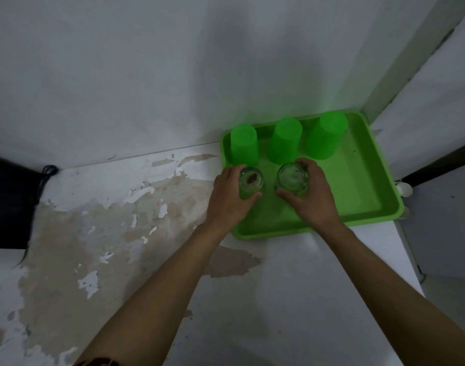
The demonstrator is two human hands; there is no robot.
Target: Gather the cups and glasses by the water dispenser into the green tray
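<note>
The green tray sits in the right corner of the white counter against the wall. Three green plastic cups stand upside down along its far side: left cup, middle cup, right cup. My left hand wraps a clear glass with a brown mark on its base, inverted, in the tray's left part. My right hand grips a second clear glass, also inverted, just right of the first. Whether the glasses touch the tray floor I cannot tell.
The counter surface is white with peeling, stained patches. A dark object with a cable stands at the left edge. The counter's right edge drops off beside the tray. A small white object lies past the tray's right rim.
</note>
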